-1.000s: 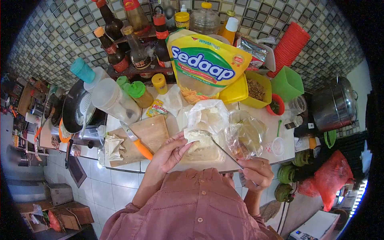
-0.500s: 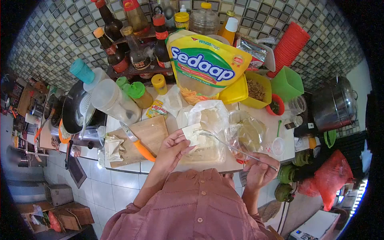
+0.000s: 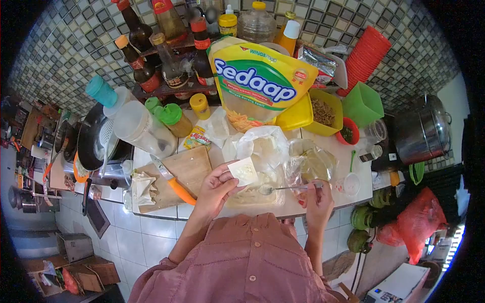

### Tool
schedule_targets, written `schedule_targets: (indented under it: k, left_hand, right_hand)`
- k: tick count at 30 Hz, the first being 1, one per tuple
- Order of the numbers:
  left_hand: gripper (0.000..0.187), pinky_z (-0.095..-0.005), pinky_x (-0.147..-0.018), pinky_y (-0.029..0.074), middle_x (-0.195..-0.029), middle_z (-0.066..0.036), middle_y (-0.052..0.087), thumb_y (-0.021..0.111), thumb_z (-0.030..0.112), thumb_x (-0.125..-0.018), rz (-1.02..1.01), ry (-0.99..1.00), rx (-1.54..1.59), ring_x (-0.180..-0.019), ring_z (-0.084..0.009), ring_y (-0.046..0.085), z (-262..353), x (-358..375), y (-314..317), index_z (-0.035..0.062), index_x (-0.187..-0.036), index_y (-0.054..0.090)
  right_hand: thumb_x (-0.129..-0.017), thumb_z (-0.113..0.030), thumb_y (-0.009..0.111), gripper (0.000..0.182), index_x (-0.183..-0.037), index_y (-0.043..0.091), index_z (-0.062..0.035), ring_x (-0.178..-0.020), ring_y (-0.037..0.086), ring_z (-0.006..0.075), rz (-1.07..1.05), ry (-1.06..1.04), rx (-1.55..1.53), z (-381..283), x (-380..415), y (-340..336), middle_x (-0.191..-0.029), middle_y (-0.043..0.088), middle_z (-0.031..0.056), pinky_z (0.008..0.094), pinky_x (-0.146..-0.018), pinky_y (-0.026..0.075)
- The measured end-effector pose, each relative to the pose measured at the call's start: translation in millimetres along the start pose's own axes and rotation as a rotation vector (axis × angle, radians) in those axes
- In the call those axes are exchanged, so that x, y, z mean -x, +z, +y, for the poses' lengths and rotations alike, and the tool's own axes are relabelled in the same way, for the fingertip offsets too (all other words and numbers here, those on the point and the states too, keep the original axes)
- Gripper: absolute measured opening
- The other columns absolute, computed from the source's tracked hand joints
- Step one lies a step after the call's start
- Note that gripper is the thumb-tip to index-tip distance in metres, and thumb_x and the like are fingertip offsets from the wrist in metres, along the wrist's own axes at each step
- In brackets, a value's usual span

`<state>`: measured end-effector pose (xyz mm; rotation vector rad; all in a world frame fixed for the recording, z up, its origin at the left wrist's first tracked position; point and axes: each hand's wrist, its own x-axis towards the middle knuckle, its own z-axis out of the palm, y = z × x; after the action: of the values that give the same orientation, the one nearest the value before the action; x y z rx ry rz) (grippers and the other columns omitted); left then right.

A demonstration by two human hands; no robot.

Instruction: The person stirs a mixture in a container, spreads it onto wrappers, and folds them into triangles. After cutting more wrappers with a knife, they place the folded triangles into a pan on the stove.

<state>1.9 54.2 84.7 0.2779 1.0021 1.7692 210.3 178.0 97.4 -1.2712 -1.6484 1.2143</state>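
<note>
A square pale wrapper [image 3: 243, 172] with a little filling smeared on it is pinched at its left edge by my left hand [image 3: 217, 189]. My right hand [image 3: 319, 202] grips a metal spoon [image 3: 289, 189], whose bowl hangs over a clear tray [image 3: 257, 201] of pale mixture, right of the wrapper and apart from it. Behind the tray stands an open plastic bag [image 3: 262, 146] with pale contents. Another clear bag [image 3: 310, 161] lies to its right. A wooden board [image 3: 189, 166] holds an orange-handled knife [image 3: 177, 187] and folded wrappers [image 3: 145, 188].
A large yellow pouch [image 3: 257, 81] stands at the back, beside a yellow box [image 3: 325, 113] and a red bowl [image 3: 347, 132]. Jars [image 3: 144, 129] and a black pan [image 3: 96, 136] are on the left. A small clear cup [image 3: 349, 184] is near the right edge.
The spoon has come away from the wrapper and moved lower, over the tray. My right hand has shifted slightly left and turned. Filling now shows on the wrapper.
</note>
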Motion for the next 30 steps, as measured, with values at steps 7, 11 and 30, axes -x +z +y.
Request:
schedule_targets:
  k: [7,11,30]
  left_hand:
    - [0.039,-0.0339,-0.087,0.049,-0.108,-0.011,0.058,0.05,-0.005,-0.083,-0.14,-0.115,-0.119,-0.1,-0.0183,0.057,9.3,7.0,11.2,0.0003,-0.122,0.045]
    - [0.038,-0.0325,-0.085,0.049,-0.108,-0.01,0.058,0.05,-0.004,-0.084,-0.212,-0.172,-0.216,-0.099,-0.0167,0.056,7.0,7.3,11.1,-0.0003,-0.121,0.045]
    - [0.044,-0.0272,-0.085,0.048,-0.111,-0.008,0.057,0.048,-0.004,-0.085,-0.109,-0.168,-0.326,-0.099,-0.0133,0.056,3.7,9.2,14.0,0.0035,-0.128,0.041]
  right_hand:
    - [-0.083,-0.009,0.059,0.013,-0.092,0.059,-0.0009,-0.054,0.042,0.0073,0.268,-0.373,0.268,-36.3,-0.8,13.3,-0.072,0.051,0.001,0.0197,-0.049,0.034]
    - [-0.082,-0.01,0.06,0.013,-0.09,0.06,0.0,-0.057,0.042,0.0029,-0.254,-0.038,-0.014,-45.6,-4.8,28.8,-0.073,0.052,-0.0008,0.0176,-0.051,0.033]
    - [-0.074,-0.004,0.064,0.005,-0.077,0.061,-0.0025,-0.047,0.047,0.0092,-0.256,-0.543,0.152,-35.6,-2.9,60.5,-0.064,0.056,0.0058,0.0221,-0.043,0.035]
